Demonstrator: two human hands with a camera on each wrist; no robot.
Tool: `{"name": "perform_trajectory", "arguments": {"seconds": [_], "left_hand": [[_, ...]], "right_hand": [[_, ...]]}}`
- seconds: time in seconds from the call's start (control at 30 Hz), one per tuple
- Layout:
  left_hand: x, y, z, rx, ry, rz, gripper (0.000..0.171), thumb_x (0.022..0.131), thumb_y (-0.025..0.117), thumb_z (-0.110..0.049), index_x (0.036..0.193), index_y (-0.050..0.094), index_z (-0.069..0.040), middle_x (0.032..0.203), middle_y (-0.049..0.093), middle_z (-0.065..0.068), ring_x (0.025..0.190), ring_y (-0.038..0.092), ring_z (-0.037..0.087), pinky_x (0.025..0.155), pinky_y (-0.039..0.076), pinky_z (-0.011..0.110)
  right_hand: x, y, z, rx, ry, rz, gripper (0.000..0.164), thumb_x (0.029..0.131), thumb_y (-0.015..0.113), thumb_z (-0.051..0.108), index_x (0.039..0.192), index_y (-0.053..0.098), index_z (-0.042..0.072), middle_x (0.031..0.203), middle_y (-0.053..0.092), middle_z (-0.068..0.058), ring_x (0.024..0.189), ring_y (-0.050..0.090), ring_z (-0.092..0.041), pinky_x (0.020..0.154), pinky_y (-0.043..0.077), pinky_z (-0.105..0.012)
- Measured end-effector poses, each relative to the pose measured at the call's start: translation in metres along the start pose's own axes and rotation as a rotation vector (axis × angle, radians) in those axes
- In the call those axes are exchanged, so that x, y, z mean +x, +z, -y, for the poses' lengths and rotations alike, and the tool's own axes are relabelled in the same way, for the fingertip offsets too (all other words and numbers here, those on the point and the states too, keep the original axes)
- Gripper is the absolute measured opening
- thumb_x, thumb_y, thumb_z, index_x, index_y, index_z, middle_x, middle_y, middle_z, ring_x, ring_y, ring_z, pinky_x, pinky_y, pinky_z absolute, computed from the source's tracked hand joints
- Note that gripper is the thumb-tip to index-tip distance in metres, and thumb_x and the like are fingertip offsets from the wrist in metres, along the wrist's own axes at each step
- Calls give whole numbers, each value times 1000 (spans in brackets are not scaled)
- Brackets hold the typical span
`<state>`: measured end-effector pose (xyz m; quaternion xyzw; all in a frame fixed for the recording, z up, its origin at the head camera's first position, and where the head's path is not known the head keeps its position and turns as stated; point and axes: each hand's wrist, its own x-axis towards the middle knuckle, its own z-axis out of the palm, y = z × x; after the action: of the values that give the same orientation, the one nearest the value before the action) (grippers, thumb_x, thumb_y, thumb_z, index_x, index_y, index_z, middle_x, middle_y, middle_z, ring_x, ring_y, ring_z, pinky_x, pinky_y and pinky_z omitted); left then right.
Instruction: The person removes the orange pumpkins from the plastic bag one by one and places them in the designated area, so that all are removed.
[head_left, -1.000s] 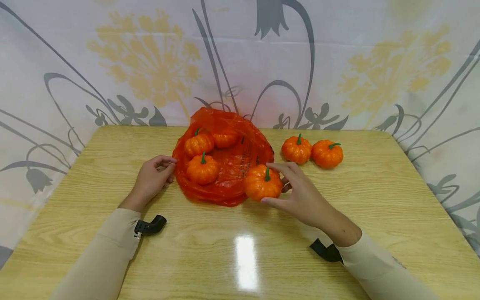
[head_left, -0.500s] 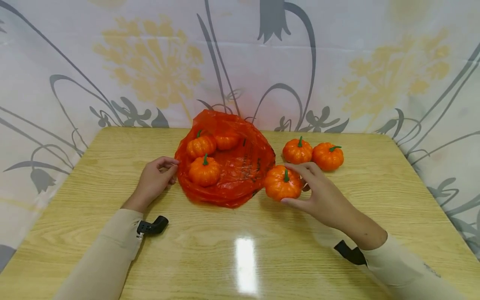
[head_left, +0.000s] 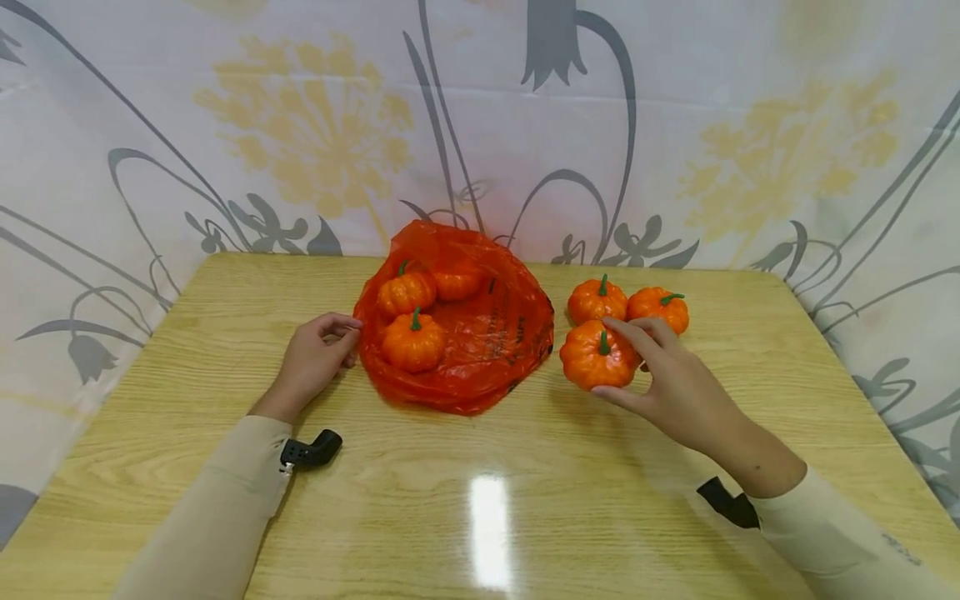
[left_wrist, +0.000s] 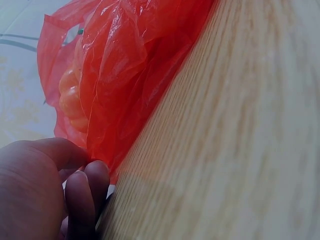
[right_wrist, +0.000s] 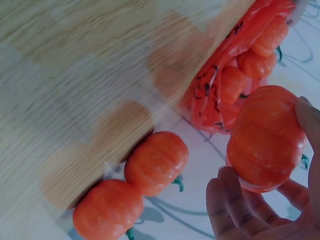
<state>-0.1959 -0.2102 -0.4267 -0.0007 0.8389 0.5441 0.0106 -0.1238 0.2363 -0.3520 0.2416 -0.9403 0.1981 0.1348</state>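
Observation:
My right hand (head_left: 678, 396) holds a small orange pumpkin (head_left: 596, 357) with a green stem between thumb and fingers; in the right wrist view this pumpkin (right_wrist: 267, 137) is up off the table. At the left, my left hand (head_left: 315, 358) pinches the edge of a red plastic bag (head_left: 480, 383), as the left wrist view shows with the fingers at the bag's film (left_wrist: 115, 100). The bag lies open, and three pumpkins sit in it: a front one (head_left: 414, 343), a back left one (head_left: 407, 294) and a partly covered one (head_left: 459, 283).
Two more pumpkins, a left one (head_left: 597, 298) and a right one (head_left: 660, 307), stand side by side behind my right hand. The wooden table (head_left: 405, 500) ends at a flower-patterned cloth (head_left: 495, 108) along the back and sides.
My right hand has carried its pumpkin rightward, away from the bag's right edge and toward the two pumpkins on the table. The left hand stays at the bag's edge.

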Motion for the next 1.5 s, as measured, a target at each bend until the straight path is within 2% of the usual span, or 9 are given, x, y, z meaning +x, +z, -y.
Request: {"name": "perform_trajectory", "arguments": {"seconds": [0.17,0.3,0.53,0.93,1.23,1.5], "left_hand": [[-1,1,-1,1,1,-2,30,101,61,-21,120,62,2,95,60,14,60,58,8,53,54,21],[-2,1,-2,-4,-8,-4,31,100,61,-22,121,62,1,95,60,15,60,58,8,53,53,21],[-1,0,-4,-11,-11,-5,31,100,62,-23,121,62,1,95,60,14,60,58,8,53,53,20],[-1,0,-3,-8,-16,-12,31,100,62,-23,120,63,1,94,58,11,60,58,8,54,53,20],[0,0,-1,-16,1,-7,29,100,62,-21,118,63,2,93,59,10,60,58,7,53,52,21],[1,1,-1,-19,8,-10,28,100,61,-19,118,62,2,91,58,8,59,57,7,53,52,21]], "right_hand": [[0,-3,-10,-30,12,-32,79,76,89,25,142,50,8,121,53,-17,79,60,-23,65,55,-36],[2,-6,-18,-41,26,-53,79,76,88,23,143,49,9,118,51,-16,82,61,-24,67,56,-38],[5,-13,-29,-54,78,-66,80,78,87,24,145,48,7,117,49,-18,83,59,-26,69,56,-41],[5,-24,-44,-49,170,-89,80,80,86,24,146,45,5,122,48,-24,83,59,-31,69,52,-37],[6,-29,-58,-54,229,-104,79,84,82,31,147,43,3,123,47,-29,83,57,-35,67,49,-38],[6,-36,-67,-32,323,-107,79,89,76,38,150,40,2,127,45,-30,86,56,-38,66,48,-37]]}}
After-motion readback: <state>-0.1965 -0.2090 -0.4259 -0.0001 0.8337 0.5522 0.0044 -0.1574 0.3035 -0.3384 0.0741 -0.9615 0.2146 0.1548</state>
